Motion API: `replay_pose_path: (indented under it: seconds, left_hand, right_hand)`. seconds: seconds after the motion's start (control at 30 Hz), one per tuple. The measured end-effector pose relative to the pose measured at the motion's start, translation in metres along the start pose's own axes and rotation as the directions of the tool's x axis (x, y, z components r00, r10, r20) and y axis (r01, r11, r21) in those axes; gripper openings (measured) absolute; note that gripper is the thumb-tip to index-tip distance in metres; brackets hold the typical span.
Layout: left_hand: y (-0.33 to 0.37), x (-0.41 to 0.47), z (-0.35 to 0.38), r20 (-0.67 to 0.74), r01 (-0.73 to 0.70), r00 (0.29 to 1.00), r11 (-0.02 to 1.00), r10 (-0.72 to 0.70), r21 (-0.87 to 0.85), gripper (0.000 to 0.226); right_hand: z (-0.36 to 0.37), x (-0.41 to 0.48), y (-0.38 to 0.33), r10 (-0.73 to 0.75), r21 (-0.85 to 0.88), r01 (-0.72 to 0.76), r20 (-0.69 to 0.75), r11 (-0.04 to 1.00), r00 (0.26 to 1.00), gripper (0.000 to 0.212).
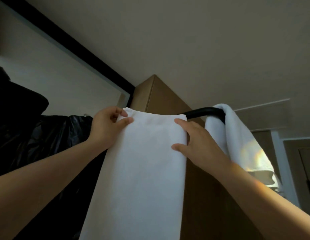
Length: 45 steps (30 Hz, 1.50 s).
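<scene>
At the left of the frame I see a crumpled black plastic bag (29, 135) hanging dark against a pale wall, with a black strip of framing (64, 40) running diagonally from the upper left down toward the centre. My left hand (107, 127) is raised just right of the bag, its thumb and curled fingers pinching the upper left corner of the folded white towel (144, 170). The towel hangs down the middle of the frame, draped over a curved black rail (202, 113). My right hand (199, 141) lies on the towel's right edge, forefinger and thumb stretched flat on the cloth; the other fingers are hidden. Behind the towel stands a tall brown wooden cabinet (161, 97) under a plain beige ceiling (185, 40). Farther right, a second white towel (237, 135) hangs over the rail's end, apart from the first.
</scene>
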<state>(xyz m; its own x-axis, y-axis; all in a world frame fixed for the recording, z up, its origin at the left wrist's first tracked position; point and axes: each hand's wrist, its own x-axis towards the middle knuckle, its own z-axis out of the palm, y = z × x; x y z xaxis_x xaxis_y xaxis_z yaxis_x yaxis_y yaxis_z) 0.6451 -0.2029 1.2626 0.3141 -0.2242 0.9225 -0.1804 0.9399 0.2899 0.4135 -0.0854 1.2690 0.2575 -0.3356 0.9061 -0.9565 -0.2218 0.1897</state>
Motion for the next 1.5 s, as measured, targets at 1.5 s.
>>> replay_pose_path:
  seconds: [1.5]
  left_hand:
    - [-0.045, 0.031, 0.134, 0.265, -0.036, 0.964, 0.991, 0.001, 0.128, 0.040]
  right_hand:
    - [-0.045, 0.130, 0.053, 0.087, -0.375, -0.016, 0.171, 0.927, 0.981, 0.055]
